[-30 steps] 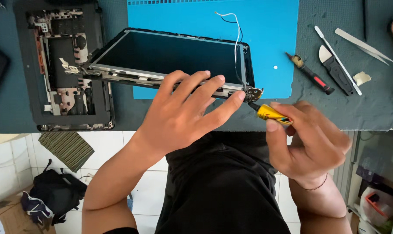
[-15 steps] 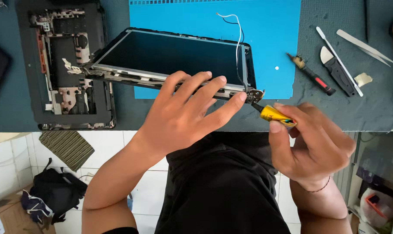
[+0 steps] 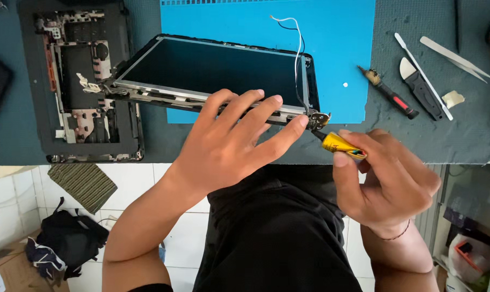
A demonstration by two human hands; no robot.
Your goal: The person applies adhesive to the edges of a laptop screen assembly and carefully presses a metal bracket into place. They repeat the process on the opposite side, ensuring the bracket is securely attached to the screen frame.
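We are pressing our left hand (image 3: 228,143), fingers spread flat, on one laptop screen (image 3: 212,70) lying across the blue mat (image 3: 337,48) — our right hand (image 3: 382,181) is gripping one yellow screwdriver (image 3: 339,145) at the screen's corner hinge (image 3: 319,119). One stripped laptop base (image 3: 85,81) is sitting left — five tools (image 3: 418,86) are lying right.

One head-worn camera looks steeply down, close over the dark workbench (image 3: 461,146).
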